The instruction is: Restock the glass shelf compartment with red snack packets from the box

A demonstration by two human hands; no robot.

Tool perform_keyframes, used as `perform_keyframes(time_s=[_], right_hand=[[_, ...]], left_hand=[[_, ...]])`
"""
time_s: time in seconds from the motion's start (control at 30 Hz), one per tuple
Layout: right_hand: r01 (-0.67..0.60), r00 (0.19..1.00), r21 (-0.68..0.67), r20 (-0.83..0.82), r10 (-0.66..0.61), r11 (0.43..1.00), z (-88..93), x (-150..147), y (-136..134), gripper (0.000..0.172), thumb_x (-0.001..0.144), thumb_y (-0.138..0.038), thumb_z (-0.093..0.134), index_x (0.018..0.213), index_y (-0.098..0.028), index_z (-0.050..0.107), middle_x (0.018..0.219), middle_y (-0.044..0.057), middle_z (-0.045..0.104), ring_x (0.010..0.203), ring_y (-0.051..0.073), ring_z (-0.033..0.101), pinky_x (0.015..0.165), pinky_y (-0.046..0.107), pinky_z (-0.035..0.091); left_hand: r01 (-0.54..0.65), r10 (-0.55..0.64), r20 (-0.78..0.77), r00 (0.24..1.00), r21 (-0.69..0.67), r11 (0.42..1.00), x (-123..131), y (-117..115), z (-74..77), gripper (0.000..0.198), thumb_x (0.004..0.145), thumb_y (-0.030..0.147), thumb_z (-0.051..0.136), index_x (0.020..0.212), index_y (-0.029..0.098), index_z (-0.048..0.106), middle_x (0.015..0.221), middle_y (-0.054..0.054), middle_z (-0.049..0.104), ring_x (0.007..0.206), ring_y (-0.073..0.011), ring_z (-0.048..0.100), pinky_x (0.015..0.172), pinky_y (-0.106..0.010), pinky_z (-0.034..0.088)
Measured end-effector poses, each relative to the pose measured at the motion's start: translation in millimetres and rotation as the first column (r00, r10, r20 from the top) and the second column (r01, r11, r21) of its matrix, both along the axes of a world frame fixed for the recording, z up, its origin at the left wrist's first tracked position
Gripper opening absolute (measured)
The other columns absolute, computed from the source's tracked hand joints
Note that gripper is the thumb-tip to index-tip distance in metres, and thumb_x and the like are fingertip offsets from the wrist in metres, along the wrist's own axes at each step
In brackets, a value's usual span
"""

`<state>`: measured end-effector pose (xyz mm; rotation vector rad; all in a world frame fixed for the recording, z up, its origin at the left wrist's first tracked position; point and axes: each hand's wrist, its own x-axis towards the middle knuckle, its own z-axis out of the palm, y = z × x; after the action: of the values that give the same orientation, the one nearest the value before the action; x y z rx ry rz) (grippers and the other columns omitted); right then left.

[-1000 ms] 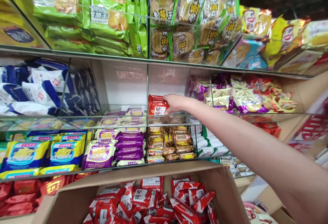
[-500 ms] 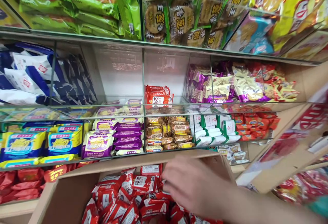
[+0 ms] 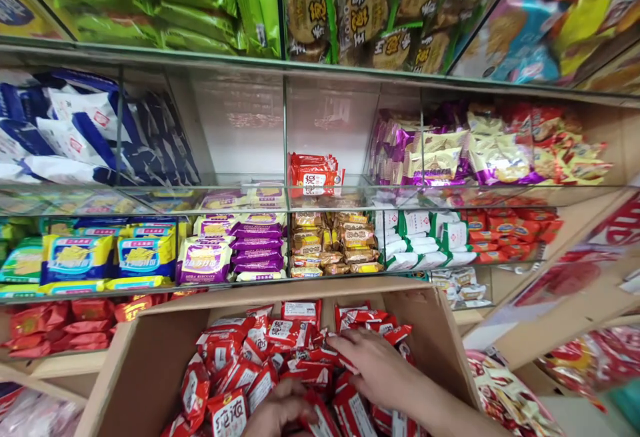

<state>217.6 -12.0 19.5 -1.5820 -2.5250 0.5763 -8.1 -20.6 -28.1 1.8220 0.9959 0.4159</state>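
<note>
Both hands in a cardboard box (image 3: 135,370), right hand (image 3: 373,367) spread flat on red snack packets (image 3: 240,364), left hand (image 3: 280,414) just beside it, fingers curled among packets, hold unclear

right hand (image 3: 373,370): palm down, low in the scene just right of centre, fingers spread and pointing left and slightly away
right fingers (image 3: 343,344): extended, slightly curled at the tips, thumb on the near side; whether they grip anything cannot be told
right forearm (image 3: 450,417): bare, running from the near right corner up and left to the wrist
left hand (image 3: 280,414): at the near edge, left of the right hand, only knuckles and back visible, fingers curled downward
hands: close together, not touching
</note>
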Motion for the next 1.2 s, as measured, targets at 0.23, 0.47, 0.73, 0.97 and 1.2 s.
perform_keyframes(time_s=[0.23, 0.47, 0.73, 0.97, 1.2], right_hand=[[0.018, 0.996, -0.064, -0.085, -0.023, 0.998, 2.4, 2.4, 2.0, 0.063, 0.065, -0.020, 0.069, 0.124, -0.022, 0.046, 0.121, 0.010, 0.054, 0.110, 0.027, 0.049, 0.093, 0.036, 0.039], [0.066, 0.837, -0.190, -0.524, -0.158, 0.980, 29.2, -22.7, -3.3, 0.059, 0.069, -0.040, 0.066, 0.121, -0.020, 0.048, 0.119, 0.009, 0.056, 0.107, 0.023, 0.052, 0.091, 0.035, 0.041], [-0.068, 0.403, -0.441, -0.833, -0.380, 0.895, 28.4, -42.2, 5.0, 0.039, 0.063, -0.023, 0.071, 0.099, -0.019, 0.056, 0.094, 0.001, 0.066, 0.083, 0.017, 0.061, 0.073, 0.028, 0.046], [0.144, 0.424, -0.400, -0.801, -0.422, 0.905, 23.3, -35.0, -0.5, 0.031, 0.070, -0.038, 0.066, 0.093, -0.019, 0.059, 0.087, 0.001, 0.067, 0.080, 0.018, 0.061, 0.071, 0.028, 0.047], [0.241, 0.802, 0.431, -0.593, 0.072, 0.870, 13.8, -32.8, -5.5, 0.029, 0.080, -0.021, 0.057, 0.109, -0.021, 0.057, 0.098, 0.007, 0.065, 0.090, 0.020, 0.058, 0.080, 0.034, 0.048]], left_hand=[[-0.295, 0.339, 0.272, 0.901, -0.189, 0.937, 1.5, 3.0, -1.7, 0.012, 0.064, 0.023, 0.066, 0.058, 0.020, 0.056, 0.072, 0.002, 0.054, 0.069, -0.0152, 0.053, 0.067, -0.028, 0.043], [-0.402, 0.535, 0.452, 0.714, -0.361, 0.841, -0.2, 17.7, 30.9, 0.023, 0.066, 0.032, 0.068, 0.067, 0.022, 0.046, 0.057, 0.011, 0.047, 0.052, -0.0057, 0.040, 0.051, -0.019, 0.035], [-0.357, 0.607, 0.499, 0.619, -0.509, 0.783, 14.0, 22.8, 79.4, 0.030, 0.072, 0.032, 0.063, 0.101, 0.025, 0.057, 0.084, 0.002, 0.067, 0.075, -0.0114, 0.057, 0.069, -0.023, 0.047], [-0.317, 0.760, 0.510, 0.403, -0.701, 0.639, 23.2, 19.5, 73.9, 0.008, 0.070, 0.026, 0.067, 0.074, 0.019, 0.066, 0.062, 0.004, 0.070, 0.060, -0.0077, 0.059, 0.056, -0.016, 0.047], [-0.130, 0.694, 0.517, 0.502, -0.748, 0.651, 25.9, 11.4, 77.1, 0.046, 0.077, 0.045, 0.053, 0.120, 0.033, 0.040, 0.101, -0.001, 0.070, 0.085, -0.0170, 0.065, 0.084, -0.038, 0.047]])
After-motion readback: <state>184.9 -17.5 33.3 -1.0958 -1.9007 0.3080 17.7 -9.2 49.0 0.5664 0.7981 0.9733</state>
